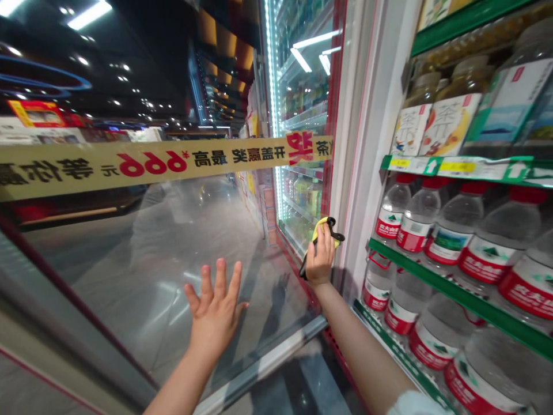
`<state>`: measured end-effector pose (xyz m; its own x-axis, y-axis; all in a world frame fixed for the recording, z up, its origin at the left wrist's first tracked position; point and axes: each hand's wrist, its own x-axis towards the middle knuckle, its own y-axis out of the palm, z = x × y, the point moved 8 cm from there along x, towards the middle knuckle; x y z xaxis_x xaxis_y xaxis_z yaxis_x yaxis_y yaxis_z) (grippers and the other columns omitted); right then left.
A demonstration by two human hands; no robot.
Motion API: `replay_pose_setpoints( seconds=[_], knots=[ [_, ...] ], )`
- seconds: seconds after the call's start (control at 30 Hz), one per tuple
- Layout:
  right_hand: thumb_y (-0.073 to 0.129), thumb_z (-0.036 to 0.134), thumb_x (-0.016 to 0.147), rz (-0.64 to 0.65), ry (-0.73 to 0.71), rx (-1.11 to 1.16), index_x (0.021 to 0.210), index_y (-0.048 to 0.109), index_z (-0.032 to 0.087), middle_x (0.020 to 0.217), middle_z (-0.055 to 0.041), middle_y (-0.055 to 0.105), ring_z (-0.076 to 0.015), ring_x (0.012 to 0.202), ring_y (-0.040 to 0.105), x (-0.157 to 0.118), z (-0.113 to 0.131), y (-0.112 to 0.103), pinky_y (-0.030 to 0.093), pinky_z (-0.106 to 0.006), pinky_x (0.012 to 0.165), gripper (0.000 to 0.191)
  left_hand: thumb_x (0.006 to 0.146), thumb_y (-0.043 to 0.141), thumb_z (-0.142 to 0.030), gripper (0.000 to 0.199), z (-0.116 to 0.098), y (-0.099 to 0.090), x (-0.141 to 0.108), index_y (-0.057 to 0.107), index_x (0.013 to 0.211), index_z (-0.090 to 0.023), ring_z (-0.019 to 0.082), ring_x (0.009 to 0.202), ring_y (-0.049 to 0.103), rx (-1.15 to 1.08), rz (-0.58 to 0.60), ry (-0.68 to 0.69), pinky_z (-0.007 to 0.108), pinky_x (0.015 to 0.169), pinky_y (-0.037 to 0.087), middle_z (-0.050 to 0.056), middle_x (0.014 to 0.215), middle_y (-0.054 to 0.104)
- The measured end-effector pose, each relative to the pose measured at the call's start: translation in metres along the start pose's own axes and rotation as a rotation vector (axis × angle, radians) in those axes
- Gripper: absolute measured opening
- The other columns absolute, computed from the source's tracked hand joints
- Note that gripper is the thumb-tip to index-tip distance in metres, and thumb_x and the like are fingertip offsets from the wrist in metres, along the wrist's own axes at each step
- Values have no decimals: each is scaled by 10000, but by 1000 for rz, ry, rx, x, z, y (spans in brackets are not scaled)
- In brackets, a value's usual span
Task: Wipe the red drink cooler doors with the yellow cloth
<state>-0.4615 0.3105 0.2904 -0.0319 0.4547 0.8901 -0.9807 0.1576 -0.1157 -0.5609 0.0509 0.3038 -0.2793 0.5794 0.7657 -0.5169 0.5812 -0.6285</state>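
A clear glass door [268, 276] of a drinks cooler stands open before me, seen from its inner side. My left hand [215, 308] has its fingers spread and holds nothing; it is up against the glass at the lower middle, though exact contact is hard to tell. Farther right, my right hand [320, 257] presses a yellow and black cloth [322, 225] to the glass by the door's hinge side. Parts of the cloth stick out above and to the left of the fingers; the rest is hidden under the palm.
A yellow printed strip [207, 158] crosses the door, its lettering reversed. On the right, green-edged shelves [432, 282] hold red-capped water bottles [458, 216] and tea bottles [451, 115]. The door's bottom frame [268, 363] crosses below my hands. Beyond stand another lit cooler [302, 115] and a store aisle.
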Motion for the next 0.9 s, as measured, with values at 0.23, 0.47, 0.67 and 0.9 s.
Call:
replay_pose_setpoints(
  seconds=[0.23, 0.47, 0.67, 0.9],
  knots=[
    [322, 163, 979, 150, 40, 6, 1561, 356, 238, 1558, -138, 451, -255, 1420, 434, -55, -35, -14, 397, -533, 1130, 588, 806, 775, -321, 1080, 3, 3, 2, 23, 1581, -352, 387, 1525, -146, -66, 41, -17, 746, 1144, -75, 101, 1670, -76],
    [375, 236, 990, 23, -65, -23, 1533, 417, 238, 1538, -112, 483, -239, 1435, 413, 45, -18, -46, 354, -478, 1171, 544, 809, 776, -323, 1002, 5, 7, 1, 135, 1578, -357, 376, 1533, -128, -112, 78, -52, 734, 1152, -90, 91, 1678, -13],
    [320, 234, 1009, 89, -6, -211, 1585, 315, 216, 1594, -117, 409, -261, 1527, 244, -7, -43, -11, 288, -501, 1201, 576, 763, 817, -319, 1092, 6, 10, -1, 99, 1583, -377, 393, 1535, -116, -109, 88, -66, 746, 1145, -87, 95, 1681, -27],
    [276, 303, 1058, 72, 242, -39, 1628, 85, 182, 1639, -204, 283, -278, 1530, 258, -149, -61, 17, 335, -563, 1169, 614, 797, 778, -312, 1103, 2, 8, -1, 12, 1588, -362, 377, 1529, -147, -120, 33, -14, 768, 1131, -83, 98, 1678, -26]
  ],
)
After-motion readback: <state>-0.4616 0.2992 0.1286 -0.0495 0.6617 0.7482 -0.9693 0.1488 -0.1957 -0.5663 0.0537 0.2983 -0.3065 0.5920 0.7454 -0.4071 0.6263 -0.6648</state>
